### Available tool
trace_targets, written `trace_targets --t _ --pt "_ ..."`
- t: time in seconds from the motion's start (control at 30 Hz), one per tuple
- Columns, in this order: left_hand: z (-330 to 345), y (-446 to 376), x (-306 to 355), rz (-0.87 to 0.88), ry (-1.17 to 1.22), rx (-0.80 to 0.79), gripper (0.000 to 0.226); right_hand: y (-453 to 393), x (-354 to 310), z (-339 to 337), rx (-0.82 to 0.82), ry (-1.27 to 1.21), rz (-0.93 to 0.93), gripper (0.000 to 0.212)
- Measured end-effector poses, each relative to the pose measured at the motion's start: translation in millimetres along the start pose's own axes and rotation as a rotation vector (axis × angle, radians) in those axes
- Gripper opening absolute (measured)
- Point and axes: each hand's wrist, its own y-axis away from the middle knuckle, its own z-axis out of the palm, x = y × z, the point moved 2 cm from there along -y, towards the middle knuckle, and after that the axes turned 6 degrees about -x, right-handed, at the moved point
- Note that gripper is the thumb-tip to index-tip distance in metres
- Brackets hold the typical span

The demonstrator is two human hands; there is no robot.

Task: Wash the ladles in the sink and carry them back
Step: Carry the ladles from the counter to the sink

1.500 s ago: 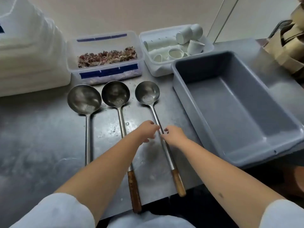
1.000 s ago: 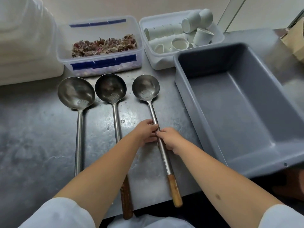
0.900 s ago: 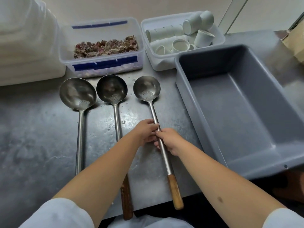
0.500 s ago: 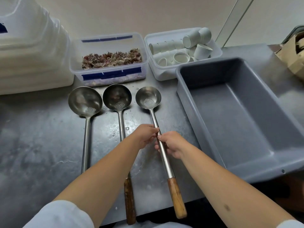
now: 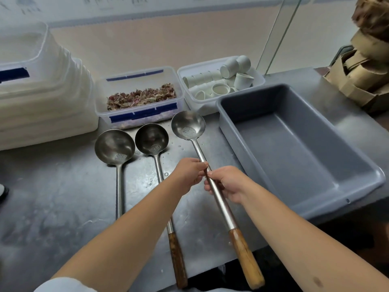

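Note:
Three long steel ladles are on or over a wet steel counter (image 5: 52, 197). The left ladle (image 5: 114, 147) and the middle ladle (image 5: 152, 139) lie flat side by side, bowls facing up. The right ladle (image 5: 188, 125), with a wooden grip, is raised off the counter. My left hand (image 5: 189, 172) and my right hand (image 5: 228, 182) are both shut on its steel shaft near the middle, thumbs almost touching. Its bowl hangs just in front of the containers.
A grey plastic tub (image 5: 294, 148) stands at the right. Behind the ladles are a clear box of dried petals (image 5: 139, 95) and a white box of small cups (image 5: 219, 83). Stacked white containers (image 5: 37, 87) fill the back left; cardboard (image 5: 362, 68) sits at the far right.
Both hands closed on the right ladle's shaft and lifted it off the counter; its bowl now sits higher and farther back. The other two ladles stayed put.

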Motion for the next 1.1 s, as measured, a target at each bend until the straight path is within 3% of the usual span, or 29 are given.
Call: trace_targets --t 0.33,0.67,1.1 --pt "47 42 37 0.097 -0.181 -0.192 0.018 75 -7 -10 0.146 -0.048 -0.142 0.021" --pt "160 81 36 0.089 -0.314 -0.433 0.021 181 24 -59 0.341 -0.221 -0.261 0.026" --pt "380 208 -70 0.014 -0.521 -0.764 0.015 393 177 -138 0.689 -0.492 -0.341 0.025"
